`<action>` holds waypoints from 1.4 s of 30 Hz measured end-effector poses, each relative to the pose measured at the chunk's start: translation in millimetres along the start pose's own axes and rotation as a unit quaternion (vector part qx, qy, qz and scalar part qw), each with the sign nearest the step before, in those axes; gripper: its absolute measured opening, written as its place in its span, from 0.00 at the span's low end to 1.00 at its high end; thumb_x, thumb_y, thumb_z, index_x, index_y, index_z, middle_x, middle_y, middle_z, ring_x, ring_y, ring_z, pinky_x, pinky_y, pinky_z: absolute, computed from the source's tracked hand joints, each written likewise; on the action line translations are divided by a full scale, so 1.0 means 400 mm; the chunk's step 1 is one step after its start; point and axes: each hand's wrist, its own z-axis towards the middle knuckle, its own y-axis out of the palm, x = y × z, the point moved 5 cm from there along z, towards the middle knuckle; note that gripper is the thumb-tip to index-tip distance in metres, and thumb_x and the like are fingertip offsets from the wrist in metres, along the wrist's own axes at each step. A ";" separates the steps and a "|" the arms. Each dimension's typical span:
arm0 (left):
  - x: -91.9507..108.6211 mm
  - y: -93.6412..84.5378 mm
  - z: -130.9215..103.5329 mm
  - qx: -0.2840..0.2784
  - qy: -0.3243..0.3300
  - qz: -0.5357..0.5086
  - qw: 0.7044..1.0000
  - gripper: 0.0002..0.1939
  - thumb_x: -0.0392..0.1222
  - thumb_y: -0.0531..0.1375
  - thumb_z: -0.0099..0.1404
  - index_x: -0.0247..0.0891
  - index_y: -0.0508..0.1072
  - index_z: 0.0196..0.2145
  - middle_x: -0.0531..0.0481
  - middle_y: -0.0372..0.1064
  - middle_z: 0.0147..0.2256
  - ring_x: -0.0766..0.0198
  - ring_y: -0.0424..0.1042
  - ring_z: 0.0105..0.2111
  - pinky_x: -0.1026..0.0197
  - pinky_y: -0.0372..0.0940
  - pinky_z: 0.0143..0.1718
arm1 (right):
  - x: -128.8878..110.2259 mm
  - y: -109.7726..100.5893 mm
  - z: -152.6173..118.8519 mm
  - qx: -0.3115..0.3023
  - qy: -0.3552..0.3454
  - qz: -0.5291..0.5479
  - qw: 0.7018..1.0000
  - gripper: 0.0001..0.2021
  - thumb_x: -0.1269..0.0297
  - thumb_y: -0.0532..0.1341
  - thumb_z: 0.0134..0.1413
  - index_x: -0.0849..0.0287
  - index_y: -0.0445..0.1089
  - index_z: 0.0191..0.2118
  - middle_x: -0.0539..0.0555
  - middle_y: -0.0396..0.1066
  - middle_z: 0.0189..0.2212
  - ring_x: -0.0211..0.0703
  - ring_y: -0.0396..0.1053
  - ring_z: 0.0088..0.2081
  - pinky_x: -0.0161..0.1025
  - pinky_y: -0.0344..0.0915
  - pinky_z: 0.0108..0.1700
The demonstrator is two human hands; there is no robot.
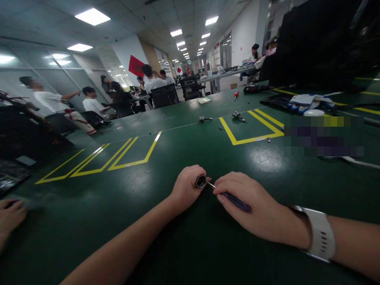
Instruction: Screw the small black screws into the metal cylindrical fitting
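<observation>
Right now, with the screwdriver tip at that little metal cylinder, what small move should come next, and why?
Probably seat the tip squarely in the cylinder's open end before any turning. The left hand grips the small metal cylinder just above the green table, and the right hand holds the blue-handled screwdriver at a slant, its thin shaft just reaching the rim. Whether it has engaged cannot be told.

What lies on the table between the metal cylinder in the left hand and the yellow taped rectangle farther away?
In the head view, only bare green table lies between the metal cylinder in the left hand and the yellow taped rectangle.

Shiny metal cylinder (201, 181), glossy table (118, 206)
</observation>
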 end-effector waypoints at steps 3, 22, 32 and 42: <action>0.007 0.005 -0.002 -0.018 0.024 0.008 1.000 0.09 0.39 0.56 0.60 0.37 0.63 0.23 0.55 0.61 0.23 0.67 0.61 0.25 0.63 0.55 0.28 | 0.008 -0.007 0.002 -0.004 0.033 0.041 0.999 0.08 0.70 0.55 0.55 0.61 0.71 0.37 0.55 0.72 0.34 0.44 0.69 0.37 0.45 0.63 0.42; 0.011 0.016 -0.002 -0.064 0.011 0.055 0.996 0.08 0.36 0.55 0.60 0.37 0.64 0.24 0.54 0.62 0.23 0.65 0.63 0.26 0.62 0.55 0.29 | 0.027 -0.009 0.004 0.019 0.090 0.084 0.992 0.08 0.68 0.55 0.54 0.60 0.72 0.33 0.55 0.71 0.33 0.45 0.67 0.38 0.46 0.62 0.43; 0.001 0.007 -0.003 -0.054 -0.004 -0.012 0.998 0.07 0.37 0.56 0.59 0.37 0.63 0.24 0.54 0.62 0.24 0.67 0.62 0.25 0.64 0.55 0.27 | 0.109 0.004 0.014 0.031 0.225 0.397 0.889 0.07 0.67 0.57 0.53 0.60 0.73 0.30 0.53 0.74 0.32 0.43 0.69 0.39 0.44 0.61 0.45; 0.005 0.006 -0.001 -0.041 -0.028 0.034 0.998 0.07 0.38 0.57 0.59 0.37 0.64 0.25 0.54 0.62 0.23 0.66 0.62 0.24 0.63 0.54 0.26 | 0.056 -0.008 0.006 0.024 0.155 0.173 0.972 0.08 0.66 0.56 0.54 0.59 0.72 0.33 0.53 0.71 0.33 0.44 0.68 0.36 0.43 0.61 0.40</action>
